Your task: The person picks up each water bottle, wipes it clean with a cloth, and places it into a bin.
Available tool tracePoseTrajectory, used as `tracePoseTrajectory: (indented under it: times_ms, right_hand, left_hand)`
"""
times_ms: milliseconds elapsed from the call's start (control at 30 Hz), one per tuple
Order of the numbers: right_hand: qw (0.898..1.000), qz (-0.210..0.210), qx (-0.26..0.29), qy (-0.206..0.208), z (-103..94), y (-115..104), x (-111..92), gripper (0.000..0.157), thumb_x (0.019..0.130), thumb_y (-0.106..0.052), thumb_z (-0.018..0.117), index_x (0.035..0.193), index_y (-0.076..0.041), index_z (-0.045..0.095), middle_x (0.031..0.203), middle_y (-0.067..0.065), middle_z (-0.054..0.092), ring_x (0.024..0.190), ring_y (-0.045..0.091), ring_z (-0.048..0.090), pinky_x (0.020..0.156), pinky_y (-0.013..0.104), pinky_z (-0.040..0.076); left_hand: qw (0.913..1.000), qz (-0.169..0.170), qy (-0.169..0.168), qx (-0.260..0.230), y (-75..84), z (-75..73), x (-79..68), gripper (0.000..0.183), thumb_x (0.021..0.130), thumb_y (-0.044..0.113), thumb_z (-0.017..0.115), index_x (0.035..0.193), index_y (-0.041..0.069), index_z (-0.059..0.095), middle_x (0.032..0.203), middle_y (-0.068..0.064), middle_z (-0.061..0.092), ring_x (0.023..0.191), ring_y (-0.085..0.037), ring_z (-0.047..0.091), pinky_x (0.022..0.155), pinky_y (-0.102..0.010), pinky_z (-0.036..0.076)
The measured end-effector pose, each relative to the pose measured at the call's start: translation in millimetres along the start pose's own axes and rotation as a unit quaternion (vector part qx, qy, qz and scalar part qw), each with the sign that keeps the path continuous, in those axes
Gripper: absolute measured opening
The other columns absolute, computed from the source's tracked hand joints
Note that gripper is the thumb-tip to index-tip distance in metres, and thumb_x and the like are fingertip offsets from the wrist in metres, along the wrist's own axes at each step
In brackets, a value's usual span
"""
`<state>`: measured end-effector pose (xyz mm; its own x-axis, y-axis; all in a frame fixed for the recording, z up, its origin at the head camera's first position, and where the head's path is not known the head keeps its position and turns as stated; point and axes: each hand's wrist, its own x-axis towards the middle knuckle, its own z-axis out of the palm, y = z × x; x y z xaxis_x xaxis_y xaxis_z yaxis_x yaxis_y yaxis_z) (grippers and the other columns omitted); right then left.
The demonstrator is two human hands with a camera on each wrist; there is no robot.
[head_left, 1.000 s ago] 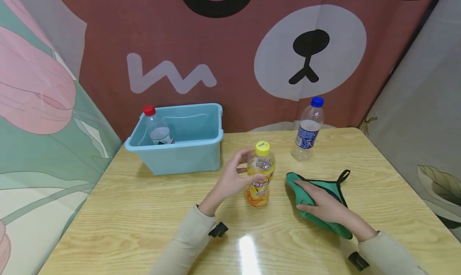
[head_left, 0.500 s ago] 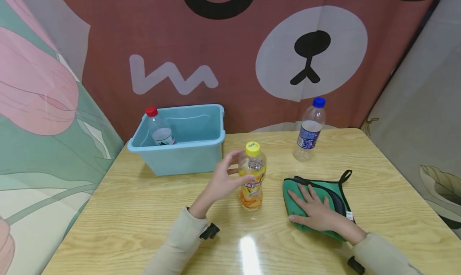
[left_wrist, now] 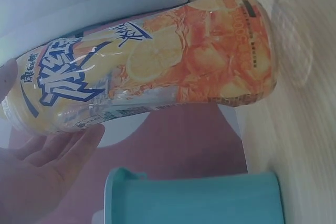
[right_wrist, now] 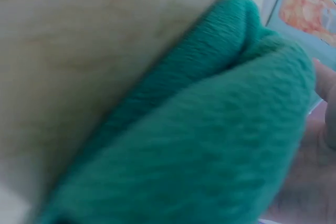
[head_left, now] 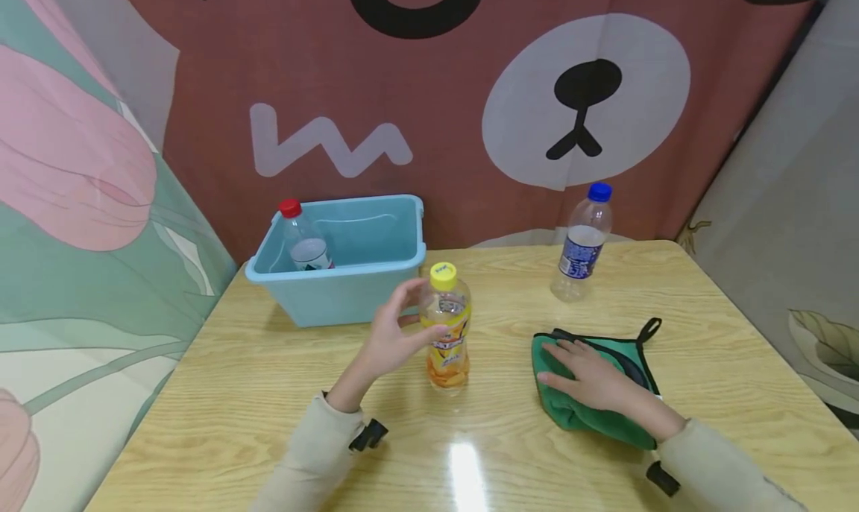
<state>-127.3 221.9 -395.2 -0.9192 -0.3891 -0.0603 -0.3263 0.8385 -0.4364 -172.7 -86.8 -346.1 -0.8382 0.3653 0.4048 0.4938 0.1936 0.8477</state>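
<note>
My left hand [head_left: 396, 337] grips a clear bottle [head_left: 448, 340] of orange iced tea with a yellow cap, thumb on the near side and fingers behind. The bottle is upright. Up close in the left wrist view, its base is just over the wood, with a faint reflection beside it. To the right, my right hand [head_left: 593, 374] rests on a green cloth [head_left: 570, 415] that has black trim and a hanging loop. Its fingers spread over the top. In the right wrist view the cloth bulges in a fold beside the thumb [right_wrist: 325, 85] and hides the fingers.
Behind my left hand stands a light blue bin [head_left: 349, 296], with a red-capped bottle [head_left: 309, 247] leaning inside. A blue-capped bottle [head_left: 582, 255] stands at the back right of the wooden table [head_left: 255, 422]. A printed curtain [head_left: 443, 109] hangs behind.
My left hand has carried the yellow-capped bottle leftward, closer to the bin. The cloth under my right hand flattened out, then bunched a little again.
</note>
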Motion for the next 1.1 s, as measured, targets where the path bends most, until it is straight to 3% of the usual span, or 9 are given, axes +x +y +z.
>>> tracePoseTrajectory:
  times_ms: [167,467,667,900,1100]
  right_hand:
    - [0.999,-0.026,0.005,0.033,-7.9,-7.1,13.1,0.058,0.091,-0.037,0.053,0.129,0.007,0.045,0.127,0.036,0.041,0.116,0.052,0.036,0.090,0.062,0.034]
    - [0.997,-0.038,0.060,0.027,-21.8,-18.9,41.5,0.063,0.092,-0.038,0.051,0.133,0.008,0.038,0.130,0.029,0.043,0.117,0.045,0.041,0.091,0.056,0.037]
    - [0.991,-0.030,0.126,0.029,-21.6,-22.4,60.7,0.063,0.093,-0.037,0.050,0.137,0.005,0.033,0.134,0.027,0.039,0.117,0.045,0.041,0.090,0.055,0.040]
    - [0.978,-0.020,0.208,0.021,-17.2,-37.0,80.3,0.069,0.092,-0.039,0.050,0.143,-0.001,0.023,0.135,0.026,0.038,0.119,0.042,0.041,0.094,0.053,0.037]
    - [0.949,0.004,0.314,0.006,-15.3,-52.9,98.6,0.069,0.092,-0.037,0.051,0.145,-0.007,0.019,0.129,0.025,0.045,0.111,0.035,0.051,0.085,0.044,0.048]
  left_hand:
    - [1.0000,0.006,0.005,-0.004,-2.1,-9.9,-4.6,0.063,0.076,0.004,0.073,0.129,0.002,0.040,0.119,-0.017,0.052,0.110,-0.029,0.050,0.084,-0.040,0.049]
    - [0.9994,-0.010,0.031,0.011,-5.6,-26.0,-12.8,0.062,0.076,0.005,0.073,0.129,0.003,0.041,0.120,-0.017,0.053,0.110,-0.030,0.051,0.083,-0.041,0.049]
    - [0.9985,-0.018,0.050,0.013,-8.4,-38.6,-18.6,0.060,0.077,0.004,0.072,0.129,0.003,0.041,0.122,-0.017,0.052,0.111,-0.030,0.050,0.084,-0.043,0.048]
    - [0.9971,-0.018,0.068,0.028,-6.3,-55.5,-28.3,0.061,0.076,0.002,0.072,0.129,0.002,0.041,0.121,-0.016,0.052,0.109,-0.029,0.050,0.083,-0.042,0.048]
    - [0.9953,-0.015,0.083,0.048,-5.9,-69.5,-33.7,0.062,0.075,0.002,0.073,0.129,0.003,0.041,0.118,-0.015,0.054,0.108,-0.025,0.051,0.082,-0.040,0.049]
